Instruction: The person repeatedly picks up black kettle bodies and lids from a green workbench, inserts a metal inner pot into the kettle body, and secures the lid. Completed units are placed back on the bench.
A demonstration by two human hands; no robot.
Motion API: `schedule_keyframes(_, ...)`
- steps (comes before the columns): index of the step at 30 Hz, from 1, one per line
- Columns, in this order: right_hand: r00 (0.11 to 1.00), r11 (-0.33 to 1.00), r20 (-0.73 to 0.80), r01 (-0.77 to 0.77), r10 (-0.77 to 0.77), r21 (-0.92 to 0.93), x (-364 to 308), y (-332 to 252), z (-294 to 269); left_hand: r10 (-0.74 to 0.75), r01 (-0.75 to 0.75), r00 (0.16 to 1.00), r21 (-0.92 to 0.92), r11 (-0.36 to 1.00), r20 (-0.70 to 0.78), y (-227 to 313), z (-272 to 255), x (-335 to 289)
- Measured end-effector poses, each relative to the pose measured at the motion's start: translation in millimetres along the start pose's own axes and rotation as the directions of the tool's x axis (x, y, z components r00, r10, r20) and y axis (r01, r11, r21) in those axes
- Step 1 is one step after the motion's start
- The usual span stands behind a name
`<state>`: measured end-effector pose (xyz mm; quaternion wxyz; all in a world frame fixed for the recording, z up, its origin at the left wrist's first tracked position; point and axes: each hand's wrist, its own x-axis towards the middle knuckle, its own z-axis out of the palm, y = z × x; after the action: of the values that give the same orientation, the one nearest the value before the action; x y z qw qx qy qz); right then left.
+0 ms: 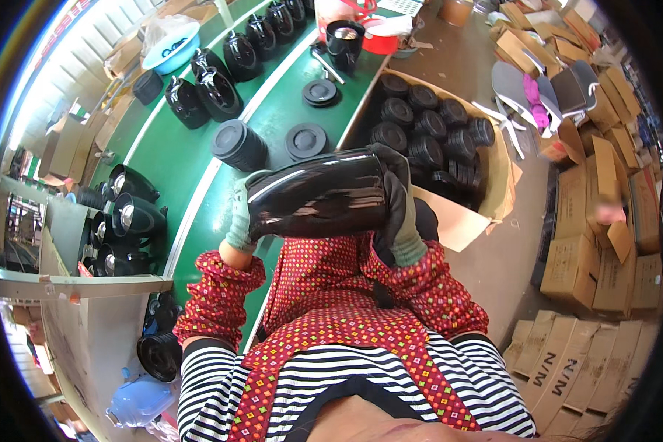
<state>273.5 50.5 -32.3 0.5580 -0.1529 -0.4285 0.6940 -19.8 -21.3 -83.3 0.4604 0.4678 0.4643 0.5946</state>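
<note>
A glossy black jug body (pixel 316 193) lies sideways between my gloved hands, in front of my chest. My left hand (pixel 238 214) grips its narrower left end; the fingers are partly hidden behind it. At the wider right end, my right hand (pixel 398 195) is closed around the rim in a dark-palmed glove. Just beyond the jug, on the green table, are a stack of black round lids (pixel 240 145) and a flat black lid (pixel 305 140). Another black round part (pixel 320 92) lies farther off.
An open carton (pixel 499 184) of stacked black lids stands at the right. Several black jugs (pixel 217 92) line the green table (pixel 187 158), with more jugs (pixel 136 217) at the left. A light-blue basin (pixel 173 51) is far left. Cartons (pixel 571 265) and a grey chair (pixel 515 88) are at right.
</note>
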Motion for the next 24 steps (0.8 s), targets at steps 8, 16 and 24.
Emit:
schedule_keyframes(8,0.978,0.976,-0.051,-0.203,0.2,-0.076,-20.1,13.0,-3.9,-0.09,0.09,0.996,0.022,0.996,-0.013,2.2,3.1,-24.5)
schedule_keyframes(16,0.606,0.522,0.795,0.673,0.018,-0.524,-3.1,-77.8,17.6,-0.066,0.423,0.844,-0.584,0.693,0.533,23.7,73.2,-46.6)
schedule_keyframes(24,0.541,0.434,0.841,0.758,-0.001,-0.487,-12.4,-100.7,55.5,-0.133,0.295,0.897,-0.346,0.891,0.422,50.2,81.8,-79.1)
